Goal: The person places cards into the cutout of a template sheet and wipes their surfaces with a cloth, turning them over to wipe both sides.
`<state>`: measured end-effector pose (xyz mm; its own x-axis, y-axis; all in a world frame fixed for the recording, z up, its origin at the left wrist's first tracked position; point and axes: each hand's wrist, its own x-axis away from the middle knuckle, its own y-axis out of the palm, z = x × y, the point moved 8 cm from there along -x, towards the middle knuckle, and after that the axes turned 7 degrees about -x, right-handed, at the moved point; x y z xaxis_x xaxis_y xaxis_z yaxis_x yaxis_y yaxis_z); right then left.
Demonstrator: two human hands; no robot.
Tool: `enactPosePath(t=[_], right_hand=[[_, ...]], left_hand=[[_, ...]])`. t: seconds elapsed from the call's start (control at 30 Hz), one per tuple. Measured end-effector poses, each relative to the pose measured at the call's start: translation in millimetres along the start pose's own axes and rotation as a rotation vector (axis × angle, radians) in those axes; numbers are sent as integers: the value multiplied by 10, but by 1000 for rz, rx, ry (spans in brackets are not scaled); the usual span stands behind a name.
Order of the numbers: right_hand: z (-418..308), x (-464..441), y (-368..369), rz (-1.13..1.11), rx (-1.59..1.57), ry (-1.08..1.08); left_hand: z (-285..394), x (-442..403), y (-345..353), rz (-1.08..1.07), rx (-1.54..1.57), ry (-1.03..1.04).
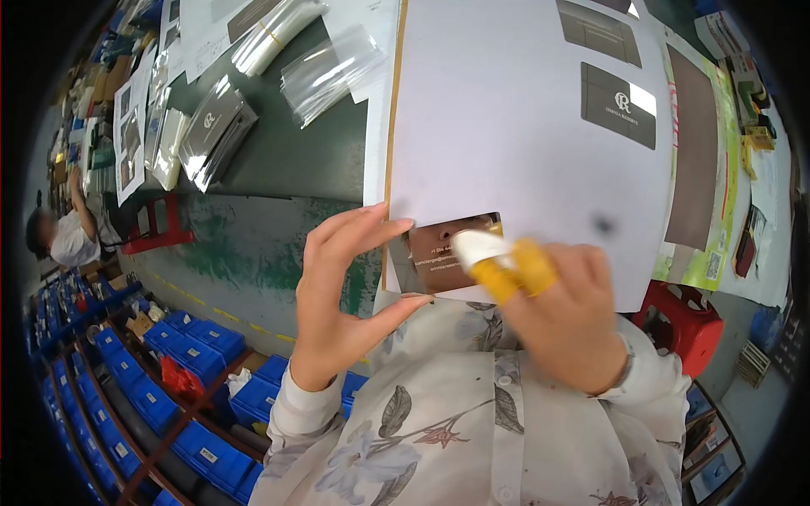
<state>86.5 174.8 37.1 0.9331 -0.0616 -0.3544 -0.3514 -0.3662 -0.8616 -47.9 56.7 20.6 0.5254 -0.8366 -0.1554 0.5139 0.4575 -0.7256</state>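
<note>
A glossy, mirror-like card [447,261] with light printed text lies at the near edge of a white board [506,160]. My left hand [337,291] steadies its left end, index finger at the upper corner and thumb along the lower edge. Over the card's right side is my right hand [557,312], blurred by motion, with its fingers curled. Yellow coverings [515,271] wrap its fingers, and a white tip [479,246] meets or hovers over the card; whether that is cloth or a finger cover I cannot tell.
Further up the board are a grey card with a logo [620,105] and another grey card [599,34]. Wrapped cards [215,131] and clear sleeves [329,76] lie on the left. Blue bins [211,455], red stools [683,329] and another person [76,240] are around.
</note>
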Motion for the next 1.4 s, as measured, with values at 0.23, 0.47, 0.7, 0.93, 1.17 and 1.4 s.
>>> enactPosePath(t=[0.23,0.47,0.7,0.93,1.17,1.4], right_hand=[[-199,170,137,-86,-51,-89],[-53,265,-122,-93,-8,-13],[164,254,-201,-118,30,146],[332,259,-319,48,-174,306],[458,353,-451,191,-221,362],[321,248,-515,205,-136,256]], left_hand=[[-6,-11,-19,8,-23,3],[-7,-4,-18,11,-53,21],[93,-4,-128,-34,36,45],[460,-284,-31,-41,345,207],[484,-367,278,-152,199,228],[272,-70,499,-288,1387,-498]])
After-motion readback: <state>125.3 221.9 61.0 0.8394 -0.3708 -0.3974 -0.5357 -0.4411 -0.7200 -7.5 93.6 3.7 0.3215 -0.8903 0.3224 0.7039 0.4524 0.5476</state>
